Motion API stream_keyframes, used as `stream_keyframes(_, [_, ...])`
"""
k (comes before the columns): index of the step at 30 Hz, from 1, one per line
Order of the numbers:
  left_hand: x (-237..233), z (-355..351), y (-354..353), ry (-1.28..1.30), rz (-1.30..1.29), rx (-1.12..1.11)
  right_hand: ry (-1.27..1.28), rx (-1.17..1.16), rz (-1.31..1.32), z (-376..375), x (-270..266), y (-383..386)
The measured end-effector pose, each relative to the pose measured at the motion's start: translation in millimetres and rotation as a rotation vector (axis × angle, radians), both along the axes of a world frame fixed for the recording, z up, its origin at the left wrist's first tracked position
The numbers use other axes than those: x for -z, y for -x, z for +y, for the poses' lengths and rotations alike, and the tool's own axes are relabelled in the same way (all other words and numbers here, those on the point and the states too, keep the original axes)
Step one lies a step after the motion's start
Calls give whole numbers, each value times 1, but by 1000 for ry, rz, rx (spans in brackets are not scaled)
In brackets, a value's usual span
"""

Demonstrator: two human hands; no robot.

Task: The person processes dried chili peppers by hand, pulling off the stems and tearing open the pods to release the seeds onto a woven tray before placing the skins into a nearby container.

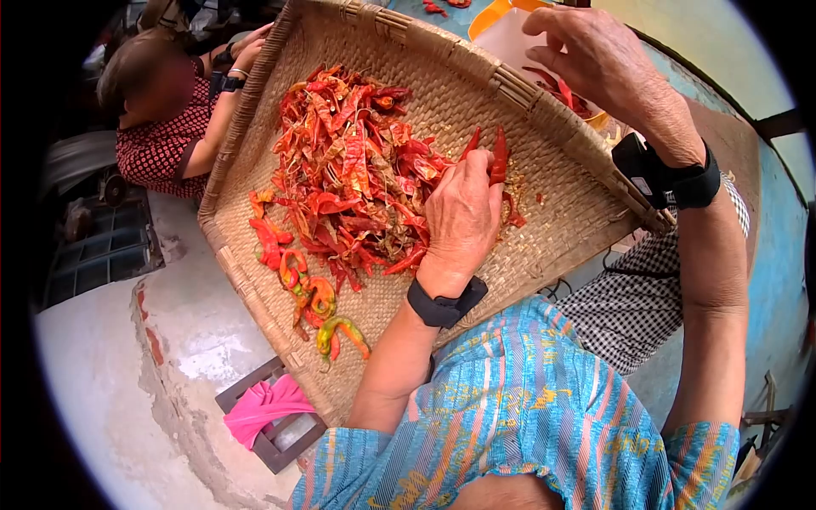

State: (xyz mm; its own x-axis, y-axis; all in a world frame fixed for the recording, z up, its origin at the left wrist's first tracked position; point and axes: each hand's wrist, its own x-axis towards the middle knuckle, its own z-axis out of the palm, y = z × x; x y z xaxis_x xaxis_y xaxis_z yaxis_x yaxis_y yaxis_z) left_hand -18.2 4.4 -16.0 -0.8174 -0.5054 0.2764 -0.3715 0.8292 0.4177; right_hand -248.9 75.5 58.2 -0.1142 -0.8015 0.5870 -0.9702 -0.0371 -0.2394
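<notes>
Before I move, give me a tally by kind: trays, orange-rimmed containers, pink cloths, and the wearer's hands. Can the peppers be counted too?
Woven tray: 1
Orange-rimmed container: 1
Pink cloth: 1
Wearer's hands: 2, left hand and right hand
Total: 5
Peppers: left out of the total; they overlap too much to count.

I seem to be in a modest household workspace: worn, cracked grey concrete floor (212,331) at lower left, a large woven straw-coloured basket tray (544,229) before me, blue-painted floor (786,229) at right.
</notes>
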Motion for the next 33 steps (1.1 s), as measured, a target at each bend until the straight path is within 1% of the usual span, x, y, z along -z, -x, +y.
stream_keyframes(2, [-1,1,0,-31,14,-1,-187,-12,-255,-7,11,-7])
stream_keyframes(3, [-3,2,1,-288,85,-95,-209,-74,-256,-9,15,-8])
stream_keyframes(4, [-6,2,1,-546,157,-190,-209,-74,-257,-9,17,-10])
stream_keyframes(5, [-11,2,1,-710,297,-189,-282,-185,-323,-10,19,-14])
stream_keyframes(6, [-14,1,0,-707,296,-190,-354,-297,-387,-11,17,-20])
stream_keyframes(7, [-17,0,0,-741,350,-186,-483,-314,-441,-12,12,-27])
stream_keyframes(8, [-20,0,-1,-775,405,-182,-553,-346,-500,-13,11,-34])
stream_keyframes(9, [-21,-1,-2,-788,388,-171,-530,-380,-480,-15,12,-39])
stream_keyframes(10, [-23,1,-2,-788,388,-171,-507,-413,-460,-17,14,-44])
stream_keyframes(11, [-24,2,-3,-781,396,-158,-468,-437,-517,-18,19,-47])
stream_keyframes(12, [-24,3,-3,-773,404,-144,-469,-438,-517,-19,22,-49])
stream_keyframes(13, [-24,2,-4,-775,404,-145,-394,-461,-537,-20,24,-51])
stream_keyframes(14, [-25,0,-6,-715,368,-160,-318,-483,-556,-20,25,-52])
stream_keyframes(15, [-26,-3,-8,-655,332,-173,-301,-458,-603,-19,22,-49])
stream_keyframes(16, [-26,-11,-12,-656,332,-174,-283,-433,-651,-18,17,-45])
stream_keyframes(17, [-24,-23,-18,-359,201,-158,-259,-363,-675,-17,14,-39])
stream_keyframes(18, [-23,-34,-24,-62,70,-141,-237,-279,-533,-15,5,-29])
stream_keyframes(19, [-22,-41,-28,58,45,-135,-134,-222,-510,-14,8,-16])
stream_keyframes(20, [-25,-46,-31,64,-33,-132,-31,-164,-486,-12,9,-6])
stream_keyframes(22, [-20,-54,-34,116,-41,-64,-85,16,-651,-3,-24,-6])
stream_keyframes(23, [-18,-55,-33,116,-41,-63,-9,32,-517,-4,-12,6])
stream_keyframes(24, [-16,-55,-31,161,-105,-70,-49,81,-509,-1,-22,6])
stream_keyframes(25, [-15,-54,-29,206,-167,-76,-70,174,-352,-1,-16,10])
stream_keyframes(26, [-15,-54,-26,207,-166,-74,-89,268,-193,0,-7,15])
stream_keyframes(27, [-15,-53,-23,94,-151,-45,-89,270,-192,1,-1,16])
stream_keyframes(28, [-15,-52,-21,-18,-137,-16,-101,264,-94,3,4,16])
stream_keyframes(29, [-11,-52,-20,46,-70,32,-112,257,3,4,7,17])
stream_keyframes(30, [-10,-49,-17,46,-70,34,-112,259,3,3,6,17])
stream_keyframes(32, [-12,-40,-12,-177,-3,46,-205,217,-15,1,3,15])
stream_keyframes(33, [-13,-35,-10,-241,25,54,-168,183,-15,1,2,13])
